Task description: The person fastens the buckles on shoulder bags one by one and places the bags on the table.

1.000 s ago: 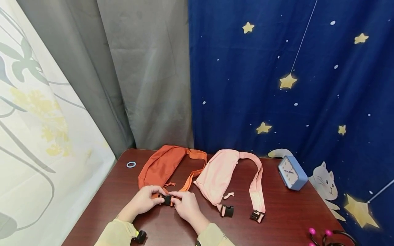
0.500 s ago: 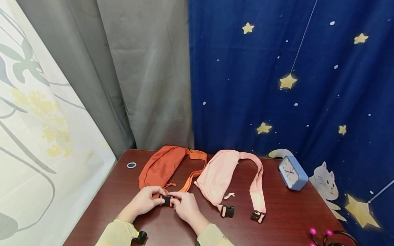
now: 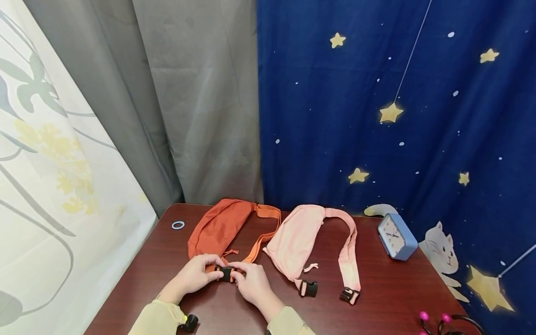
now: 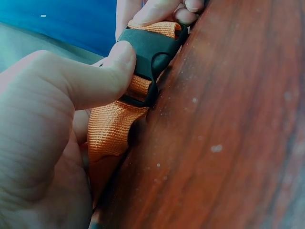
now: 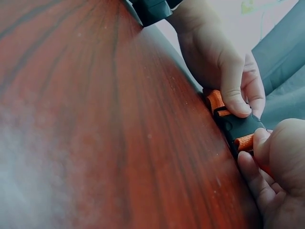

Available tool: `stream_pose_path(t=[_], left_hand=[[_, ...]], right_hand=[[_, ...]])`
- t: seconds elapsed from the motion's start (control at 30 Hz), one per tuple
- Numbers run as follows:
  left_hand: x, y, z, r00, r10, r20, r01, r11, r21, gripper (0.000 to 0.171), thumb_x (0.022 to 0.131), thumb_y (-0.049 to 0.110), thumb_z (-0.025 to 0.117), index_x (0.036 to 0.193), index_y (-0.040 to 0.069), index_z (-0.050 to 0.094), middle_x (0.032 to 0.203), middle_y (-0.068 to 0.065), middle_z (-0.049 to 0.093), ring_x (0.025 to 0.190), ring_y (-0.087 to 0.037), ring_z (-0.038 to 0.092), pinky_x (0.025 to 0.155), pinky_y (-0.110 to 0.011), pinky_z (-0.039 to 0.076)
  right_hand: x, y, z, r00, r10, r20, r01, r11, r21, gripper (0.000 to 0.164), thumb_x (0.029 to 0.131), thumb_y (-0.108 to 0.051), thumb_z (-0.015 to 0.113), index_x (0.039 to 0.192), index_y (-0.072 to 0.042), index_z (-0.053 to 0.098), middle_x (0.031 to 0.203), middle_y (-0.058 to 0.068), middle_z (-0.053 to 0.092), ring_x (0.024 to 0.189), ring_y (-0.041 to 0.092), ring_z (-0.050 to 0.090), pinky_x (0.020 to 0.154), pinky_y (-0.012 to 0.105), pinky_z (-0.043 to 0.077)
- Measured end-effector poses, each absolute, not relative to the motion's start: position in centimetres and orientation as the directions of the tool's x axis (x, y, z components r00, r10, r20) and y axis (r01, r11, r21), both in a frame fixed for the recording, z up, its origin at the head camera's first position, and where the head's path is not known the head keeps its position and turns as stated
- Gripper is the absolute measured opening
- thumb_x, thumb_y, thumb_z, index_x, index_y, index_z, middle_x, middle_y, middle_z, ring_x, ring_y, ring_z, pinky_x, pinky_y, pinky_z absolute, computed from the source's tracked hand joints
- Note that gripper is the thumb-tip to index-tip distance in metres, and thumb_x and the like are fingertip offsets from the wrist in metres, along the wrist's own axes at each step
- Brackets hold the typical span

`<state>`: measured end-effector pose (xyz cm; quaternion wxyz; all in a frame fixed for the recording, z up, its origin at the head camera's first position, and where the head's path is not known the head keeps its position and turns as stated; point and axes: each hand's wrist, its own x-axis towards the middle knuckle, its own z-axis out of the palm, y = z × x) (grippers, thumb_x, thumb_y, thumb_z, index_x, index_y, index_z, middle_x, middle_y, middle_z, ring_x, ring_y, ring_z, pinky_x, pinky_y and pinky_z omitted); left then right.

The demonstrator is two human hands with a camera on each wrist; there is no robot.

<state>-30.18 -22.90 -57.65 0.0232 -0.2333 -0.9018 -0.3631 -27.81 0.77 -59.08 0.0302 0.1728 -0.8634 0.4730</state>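
Note:
A black side-release buckle [image 4: 148, 46] joins the two ends of the orange strap [image 4: 114, 126] on a rust-orange waist bag [image 3: 224, 225]. Its halves sit pressed together, as the left wrist view shows. My left hand [image 3: 196, 274] pinches the buckle's left part, thumb on its near face. From the other side my right hand [image 3: 252, 281] pinches the buckle's right end where the webbing [image 5: 245, 142] loops through. Both hands stay low over the table, close to its surface. The bag lies flat behind them, its zip cord just beyond the fingers.
To the right lies a pink waist bag [image 3: 295, 239], its strap curved, with buckle halves [image 3: 309, 289] apart. A blue clock [image 3: 398, 236] stands at the back right, a light-blue ring [image 3: 177, 225] lies at the left. Pink-tipped black prongs [image 3: 445, 321] show at the lower right of the table [image 3: 326, 321].
Both hands keep their grip on the buckle in nearly the same place. The buckle has turned slightly, and the whole view has shifted a little.

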Motion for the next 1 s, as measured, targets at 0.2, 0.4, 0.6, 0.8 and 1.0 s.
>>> stream_pose_path(t=[0.2,0.4,0.6,0.8,1.0], left_hand=[[-29.9,-23.1,-57.6,-0.883,0.413,0.224,0.452,0.618,0.643,0.013,0.094,0.033,0.087,0.100,0.037,0.076,0.109,0.019,0.077,0.106,-0.003,0.066,0.095,-0.029,0.053],[-29.8,-23.1,-57.7,-0.849,0.445,0.284,0.513,0.571,0.641,0.012,0.097,0.032,0.086,0.103,0.035,0.077,0.109,0.016,0.078,0.102,-0.001,0.066,0.092,-0.026,0.053],[-29.6,-23.0,-57.6,-0.844,0.452,0.287,0.522,0.570,0.635,0.010,0.098,0.039,0.084,0.103,0.038,0.076,0.107,0.021,0.076,0.101,0.001,0.064,0.092,-0.026,0.053],[-29.6,-22.5,-57.4,-0.868,0.422,0.262,0.480,0.580,0.658,0.006,0.101,0.044,0.080,0.102,0.040,0.077,0.100,0.023,0.075,0.094,0.002,0.065,0.087,-0.026,0.055],[-29.6,-21.2,-56.9,-0.886,0.368,0.281,0.459,0.615,0.641,0.006,0.099,0.041,0.082,0.098,0.039,0.077,0.089,0.024,0.073,0.082,0.004,0.063,0.077,-0.022,0.053]], right_hand=[[-27.8,0.7,-59.1,-0.938,-0.287,0.195,-0.314,0.467,-0.827,0.027,0.104,-0.018,0.076,0.128,-0.029,0.082,0.080,-0.015,0.076,0.064,-0.009,0.062,0.063,0.016,0.052],[-27.8,1.2,-59.0,-0.931,-0.310,0.192,-0.318,0.435,-0.842,0.026,0.103,-0.019,0.077,0.128,-0.027,0.082,0.085,-0.012,0.075,0.069,-0.009,0.063,0.062,0.017,0.052],[-27.8,1.5,-59.1,-0.926,-0.328,0.186,-0.319,0.421,-0.849,0.025,0.104,-0.022,0.076,0.129,-0.025,0.081,0.089,-0.013,0.074,0.073,-0.009,0.064,0.066,0.017,0.053],[-27.4,1.8,-58.3,-0.913,-0.340,0.227,-0.359,0.402,-0.842,0.031,0.104,-0.025,0.076,0.134,-0.017,0.078,0.101,-0.001,0.081,0.079,-0.007,0.067,0.070,0.018,0.056],[-26.9,2.7,-56.9,-0.895,-0.361,0.261,-0.418,0.480,-0.771,0.036,0.105,-0.028,0.074,0.138,-0.015,0.075,0.121,0.008,0.078,0.079,-0.005,0.063,0.071,0.017,0.053]])
